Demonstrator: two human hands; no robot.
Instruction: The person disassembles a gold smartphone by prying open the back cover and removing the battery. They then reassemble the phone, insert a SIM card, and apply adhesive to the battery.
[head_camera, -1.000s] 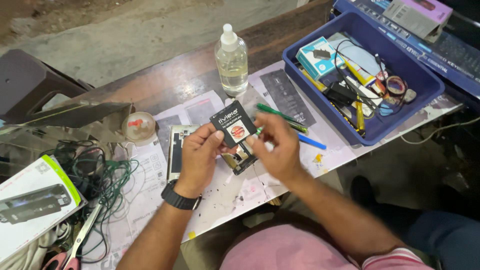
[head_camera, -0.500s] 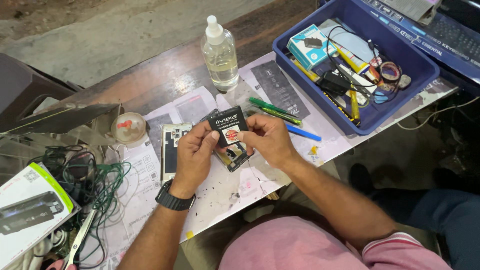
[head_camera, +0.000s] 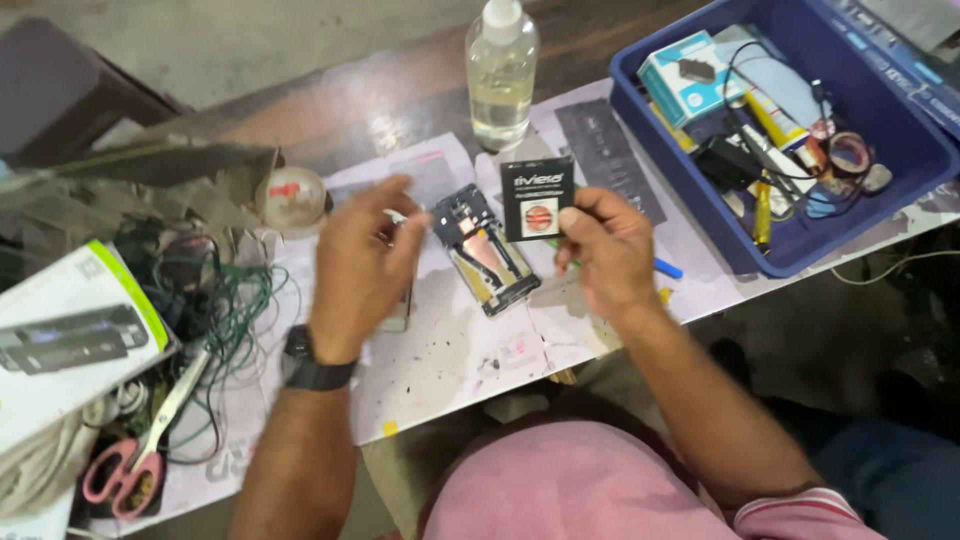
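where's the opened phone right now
In the head view the opened phone lies on the paper-covered table near centre, between the left hand and the right hand, just below-left of the black battery the right hand holds.

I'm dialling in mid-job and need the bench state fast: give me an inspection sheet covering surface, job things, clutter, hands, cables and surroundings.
Surface: wooden table covered by stained printed paper sheets.
Job's things: black battery pack, held above the table; opened phone body, lying on the paper with its insides showing.
Clutter: clear liquid bottle; blue bin of tools and boxes; pink-handled scissors; white carton; small round container.
Hands: right hand pinches the battery pack; left hand, with a wristwatch on its wrist, holds nothing, fingers spread above the paper.
Cables: tangle of green and black wires at left; white cord at right.
Surroundings: concrete floor beyond the table.
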